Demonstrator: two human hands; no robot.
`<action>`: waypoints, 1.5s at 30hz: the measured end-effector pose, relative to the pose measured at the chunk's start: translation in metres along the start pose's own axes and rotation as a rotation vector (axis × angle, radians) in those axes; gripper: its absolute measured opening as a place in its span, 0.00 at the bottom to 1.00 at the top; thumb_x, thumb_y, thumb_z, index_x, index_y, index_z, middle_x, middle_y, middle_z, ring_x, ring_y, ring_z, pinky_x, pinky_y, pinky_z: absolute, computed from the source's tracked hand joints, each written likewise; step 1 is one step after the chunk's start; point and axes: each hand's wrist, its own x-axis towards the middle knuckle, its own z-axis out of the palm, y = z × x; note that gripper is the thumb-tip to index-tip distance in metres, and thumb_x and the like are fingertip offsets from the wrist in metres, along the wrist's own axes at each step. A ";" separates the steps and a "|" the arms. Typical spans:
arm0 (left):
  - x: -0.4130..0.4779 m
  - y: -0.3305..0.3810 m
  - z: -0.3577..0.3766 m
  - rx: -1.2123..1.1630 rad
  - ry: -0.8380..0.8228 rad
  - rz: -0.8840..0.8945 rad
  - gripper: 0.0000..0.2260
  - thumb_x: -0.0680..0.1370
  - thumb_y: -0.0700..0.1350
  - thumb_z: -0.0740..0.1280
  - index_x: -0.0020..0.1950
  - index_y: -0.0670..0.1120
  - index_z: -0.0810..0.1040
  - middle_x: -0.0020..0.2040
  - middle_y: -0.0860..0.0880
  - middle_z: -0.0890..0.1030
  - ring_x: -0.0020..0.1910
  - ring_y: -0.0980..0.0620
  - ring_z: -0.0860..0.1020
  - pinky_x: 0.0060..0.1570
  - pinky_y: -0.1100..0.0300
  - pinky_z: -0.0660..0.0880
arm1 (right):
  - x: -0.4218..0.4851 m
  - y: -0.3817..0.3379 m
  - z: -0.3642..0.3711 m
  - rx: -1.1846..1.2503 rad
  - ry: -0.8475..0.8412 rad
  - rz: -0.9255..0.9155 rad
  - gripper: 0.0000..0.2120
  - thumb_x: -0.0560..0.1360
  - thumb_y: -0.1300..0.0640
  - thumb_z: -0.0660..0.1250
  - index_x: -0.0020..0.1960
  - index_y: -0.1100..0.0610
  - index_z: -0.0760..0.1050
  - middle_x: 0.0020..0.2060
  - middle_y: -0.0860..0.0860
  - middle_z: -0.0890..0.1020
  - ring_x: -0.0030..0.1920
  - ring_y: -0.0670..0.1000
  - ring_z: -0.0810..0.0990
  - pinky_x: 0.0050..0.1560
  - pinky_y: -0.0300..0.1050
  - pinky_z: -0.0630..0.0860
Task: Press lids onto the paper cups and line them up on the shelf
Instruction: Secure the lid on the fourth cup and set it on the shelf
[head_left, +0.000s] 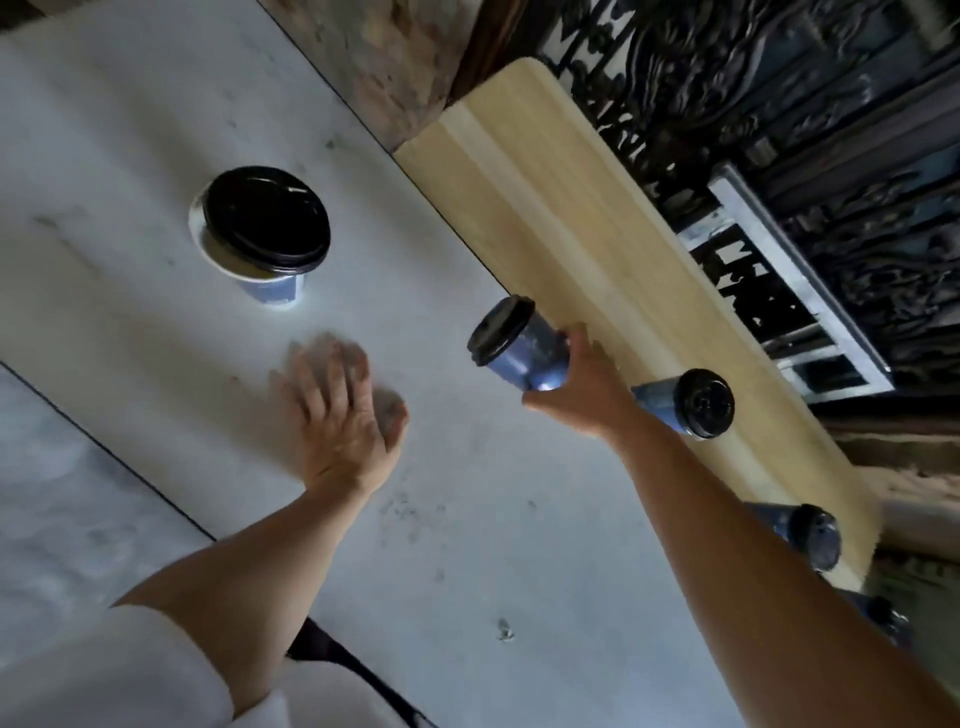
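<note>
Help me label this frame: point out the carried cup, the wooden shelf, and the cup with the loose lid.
carried cup (524, 353), head view, blue side wall
wooden shelf (545, 208), head view, bare top
loose-lid cup (267, 221), head view, black lid

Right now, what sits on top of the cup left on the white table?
A black lid lies on the cup, shifted off-centre, so part of the rim and brownish inside show. The rest of the inside is covered; whether it holds anything cannot be told.

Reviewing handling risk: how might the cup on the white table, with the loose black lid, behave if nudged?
The lid sits off-centre, leaving rim showing, so it would probably slide off. The cup looks like paper, narrower at its base, likely light and apt to tip.
</note>
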 end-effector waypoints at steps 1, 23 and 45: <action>-0.001 0.000 0.003 0.000 0.017 -0.005 0.39 0.76 0.63 0.55 0.81 0.44 0.51 0.80 0.41 0.56 0.79 0.31 0.47 0.76 0.32 0.45 | 0.004 0.003 -0.011 -0.167 0.018 -0.019 0.38 0.65 0.44 0.77 0.68 0.51 0.62 0.61 0.55 0.73 0.62 0.61 0.73 0.60 0.61 0.74; -0.006 0.006 -0.003 -0.026 0.106 -0.062 0.35 0.72 0.64 0.56 0.77 0.50 0.63 0.79 0.42 0.60 0.77 0.31 0.51 0.75 0.42 0.31 | 0.010 -0.048 -0.090 -1.470 0.270 -0.103 0.33 0.73 0.48 0.69 0.73 0.52 0.61 0.69 0.61 0.68 0.70 0.65 0.65 0.74 0.73 0.52; -0.005 0.005 -0.003 -0.040 0.098 -0.061 0.34 0.73 0.64 0.56 0.77 0.50 0.63 0.80 0.43 0.59 0.78 0.32 0.50 0.75 0.43 0.31 | 0.012 -0.066 -0.084 -1.490 0.276 -0.100 0.34 0.71 0.50 0.71 0.73 0.54 0.61 0.67 0.60 0.70 0.69 0.65 0.67 0.74 0.71 0.57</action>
